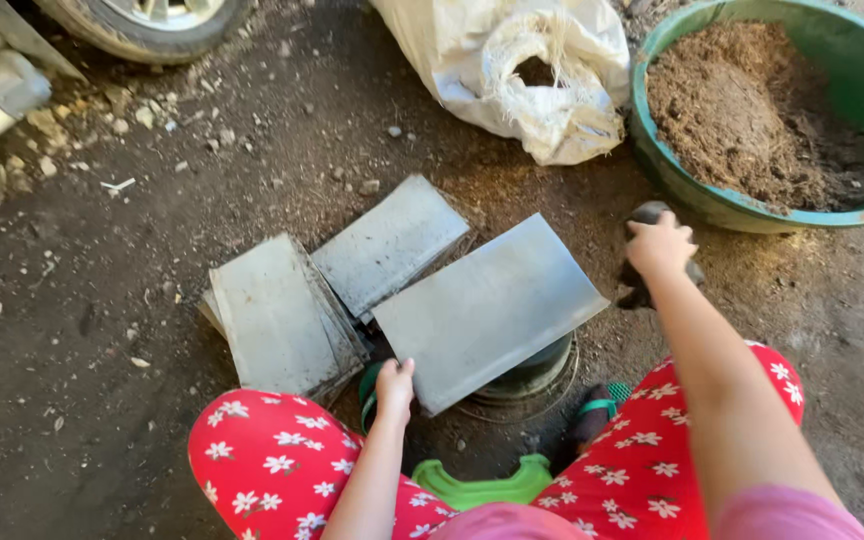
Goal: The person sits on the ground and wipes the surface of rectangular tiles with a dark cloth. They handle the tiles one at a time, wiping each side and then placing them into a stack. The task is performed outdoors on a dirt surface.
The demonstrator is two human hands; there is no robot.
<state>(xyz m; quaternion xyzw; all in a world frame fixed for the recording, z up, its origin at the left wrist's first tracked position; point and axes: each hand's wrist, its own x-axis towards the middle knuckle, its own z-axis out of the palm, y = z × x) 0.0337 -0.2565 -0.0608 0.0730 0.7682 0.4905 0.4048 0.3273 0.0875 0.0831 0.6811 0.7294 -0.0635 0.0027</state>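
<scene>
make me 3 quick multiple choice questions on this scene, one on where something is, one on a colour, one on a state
1. Where is the green basin of soil?
A. upper right, beyond the right hand
B. lower left
C. under the wheel

2. What colour are the trousers?
A. plain blue
B. red with white flowers
C. black

3. What is the left hand doing?
A. hanging free in the air
B. touching the edge of a flat grey bag
C. reaching into the white sack

Answers:
1 A, it sits at the top right past the right hand.
2 B, white flowers on red cloth.
3 B, its fingers rest on the near edge of the grey bag.
</scene>
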